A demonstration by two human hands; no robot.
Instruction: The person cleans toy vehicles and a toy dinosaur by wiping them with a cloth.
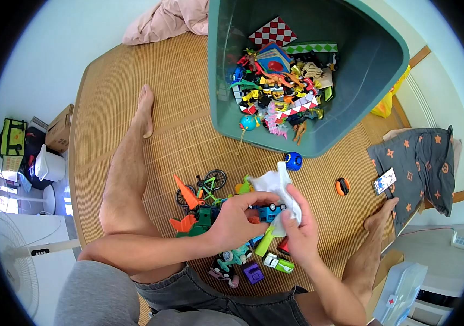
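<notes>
Fingers of right hand [299, 228] pinch white cloth [276, 187]; left hand [237, 220] clasps blue toy car [269, 211]

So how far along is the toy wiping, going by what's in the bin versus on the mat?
Looks mostly done: the green bin holds a large heap of toys. In hand: the left hand holds a small toy while the right hand presses a white wipe to it. Left: the toy bicycle, purple piece, blue ball and others on the mat.
</notes>
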